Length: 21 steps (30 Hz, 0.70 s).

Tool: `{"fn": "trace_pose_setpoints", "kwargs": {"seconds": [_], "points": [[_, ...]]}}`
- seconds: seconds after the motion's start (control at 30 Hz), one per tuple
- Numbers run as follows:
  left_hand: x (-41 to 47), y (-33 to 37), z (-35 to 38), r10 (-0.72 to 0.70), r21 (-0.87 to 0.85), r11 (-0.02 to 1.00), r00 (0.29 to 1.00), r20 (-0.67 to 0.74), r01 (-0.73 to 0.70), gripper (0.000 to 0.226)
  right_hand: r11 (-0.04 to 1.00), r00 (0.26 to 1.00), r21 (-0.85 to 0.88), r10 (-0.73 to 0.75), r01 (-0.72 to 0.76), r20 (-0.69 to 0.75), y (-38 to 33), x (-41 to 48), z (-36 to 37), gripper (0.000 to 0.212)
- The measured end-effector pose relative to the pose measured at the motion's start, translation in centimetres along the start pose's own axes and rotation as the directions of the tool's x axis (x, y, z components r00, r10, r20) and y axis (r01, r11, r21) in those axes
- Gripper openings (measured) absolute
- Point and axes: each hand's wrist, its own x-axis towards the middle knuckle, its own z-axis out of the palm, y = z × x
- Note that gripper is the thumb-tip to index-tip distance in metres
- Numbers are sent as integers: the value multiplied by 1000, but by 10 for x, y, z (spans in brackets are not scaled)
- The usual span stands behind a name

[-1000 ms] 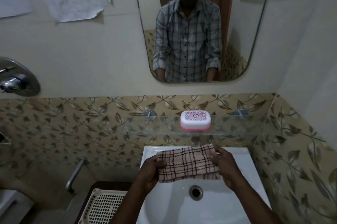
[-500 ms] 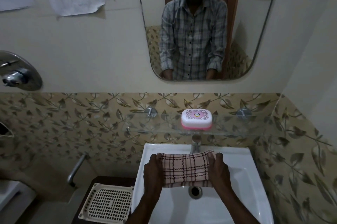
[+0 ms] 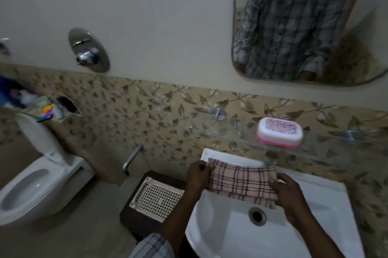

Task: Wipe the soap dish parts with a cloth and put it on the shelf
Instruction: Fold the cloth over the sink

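A closed soap dish (image 3: 279,133), white lid over a pink base, stands on the glass shelf (image 3: 327,152) above the basin. Below it, a folded pink checked cloth (image 3: 241,182) is stretched over the white basin (image 3: 327,201). My left hand (image 3: 197,176) grips the cloth's left end and my right hand (image 3: 287,194) grips its right end. Both hands sit well below and to the left of the soap dish, apart from it.
A white perforated tray (image 3: 156,199) rests on a dark stool left of the basin. A toilet (image 3: 35,186) stands at the far left. A wall tap (image 3: 131,159), a shower mixer (image 3: 88,50) and a mirror (image 3: 304,26) are on the wall.
The view has swung to the left, so basin and shelf now lie at the right. Both hands still hold the cloth over the basin; the soap dish has not moved.
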Motion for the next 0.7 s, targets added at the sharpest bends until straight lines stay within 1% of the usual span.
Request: {"fn": "trace_pose_setpoints", "kwargs": {"seconds": [0.1,0.17,0.23,0.3,0.37,0.4,0.47,0.57,0.63,0.7], "points": [[17,6,-46,151,107,984,987,-60,-145,21,1000,998,10,-17,17,54,-14,-2,53,8],[32,5,-83,194,117,976,978,-75,-184,14,1000,997,24,-8,6,78,-18,0,93,9],[54,-6,-123,203,133,973,974,-101,-189,14,1000,995,25,9,-11,98,-16,5,142,14],[74,-24,-156,205,176,968,970,-134,-180,18,999,993,23,30,-32,117,-9,14,188,16],[97,-51,-186,183,218,965,970,-159,-147,14,997,990,-32,75,-71,122,6,23,240,16],[109,-66,-198,173,235,963,969,-177,-129,12,994,989,-72,90,-82,116,13,28,265,20],[139,-99,-217,152,243,965,967,-205,-100,17,987,991,-140,93,-80,93,33,39,314,33],[173,-150,-230,118,258,965,960,-254,-51,17,960,994,-262,108,-101,11,67,49,367,47],[193,-200,-233,83,315,949,958,-276,8,17,956,994,-270,105,-112,-41,107,52,396,49],[205,-251,-232,36,375,925,969,-245,61,18,956,985,-252,126,-152,-117,141,55,415,49]]}}
